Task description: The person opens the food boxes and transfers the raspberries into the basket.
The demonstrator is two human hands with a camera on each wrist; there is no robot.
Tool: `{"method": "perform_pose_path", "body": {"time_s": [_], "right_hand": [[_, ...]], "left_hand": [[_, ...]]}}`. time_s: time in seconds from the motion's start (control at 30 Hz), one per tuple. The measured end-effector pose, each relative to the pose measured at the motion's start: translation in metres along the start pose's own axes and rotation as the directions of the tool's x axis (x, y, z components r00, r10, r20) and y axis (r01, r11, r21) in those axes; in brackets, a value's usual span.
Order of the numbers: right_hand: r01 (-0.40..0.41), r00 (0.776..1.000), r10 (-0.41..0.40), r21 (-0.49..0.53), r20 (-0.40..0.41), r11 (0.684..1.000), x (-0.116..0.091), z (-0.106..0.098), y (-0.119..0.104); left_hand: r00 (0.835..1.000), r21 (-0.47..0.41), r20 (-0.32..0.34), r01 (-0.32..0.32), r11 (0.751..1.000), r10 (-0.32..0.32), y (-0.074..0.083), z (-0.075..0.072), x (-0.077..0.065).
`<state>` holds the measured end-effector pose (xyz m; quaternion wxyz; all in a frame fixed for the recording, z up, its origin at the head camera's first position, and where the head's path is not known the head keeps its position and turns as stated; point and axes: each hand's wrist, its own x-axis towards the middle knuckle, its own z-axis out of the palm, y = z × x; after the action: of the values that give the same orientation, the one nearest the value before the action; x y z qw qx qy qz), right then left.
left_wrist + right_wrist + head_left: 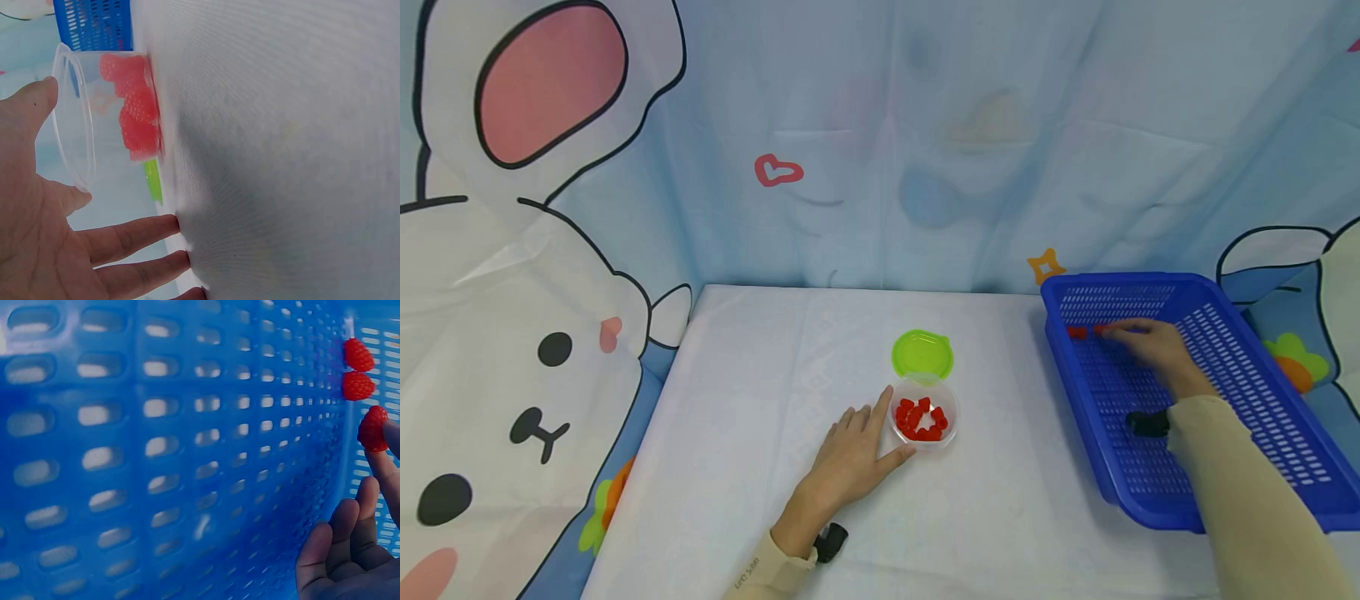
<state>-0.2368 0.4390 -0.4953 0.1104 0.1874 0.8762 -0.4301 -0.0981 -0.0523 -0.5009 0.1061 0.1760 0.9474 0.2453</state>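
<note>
Backdrop: a pale blue cloth (865, 233), printed with a large white rabbit (497, 292), hangs beyond the table (760, 375), whose white cover is faintly creased. Basket: slotted blue plastic, the blue basket (1105, 392) stands to the right; its walls are tall, so a hand working inside does best to rise well clear of the rim. Right hand (1150, 350): lowered into the basket near its far left corner, thumb and a fingertip pinching one raspberry (374, 428), the other fingers bent and bearing nothing. Left hand (850, 462): fingers spread and nearly straight, thumb and forefinger at the rim of the clear cup (928, 386) without closing round it; such light bracing should suffice, since a squeeze might tip the cup. Lid: the green lid (922, 354) lies just beyond the cup; contact cannot be told. Smallest: several red raspberries (913, 417) on the cup's floor, and two loose raspberries (358, 386) by the basket wall. A gentle pinch, clear of these neighbours, seems best.
</note>
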Motion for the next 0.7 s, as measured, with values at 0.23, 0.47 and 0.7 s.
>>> {"method": "perform_pose_path", "body": {"time_s": [0.23,0.47,0.7], "right_hand": [[0.023,1.0,-0.023,0.005,-0.015,1.0,-0.002,0.002,-0.003],[0.098,0.989,-0.101,-0.037,-0.106,0.995,-0.016,0.003,-0.032],[0.317,0.945,-0.325,-0.168,-0.024,0.933,-0.067,0.008,-0.081]], "left_hand": [[1.0,0.009,-0.004,-0.004,1.0,0.004,0.0,0.001,0.0],[1.0,-0.002,-0.001,-0.001,1.0,0.001,0.001,-0.001,-0.001],[1.0,0.0,-0.003,-0.003,1.0,0.003,0.001,-0.001,0.0]]}}
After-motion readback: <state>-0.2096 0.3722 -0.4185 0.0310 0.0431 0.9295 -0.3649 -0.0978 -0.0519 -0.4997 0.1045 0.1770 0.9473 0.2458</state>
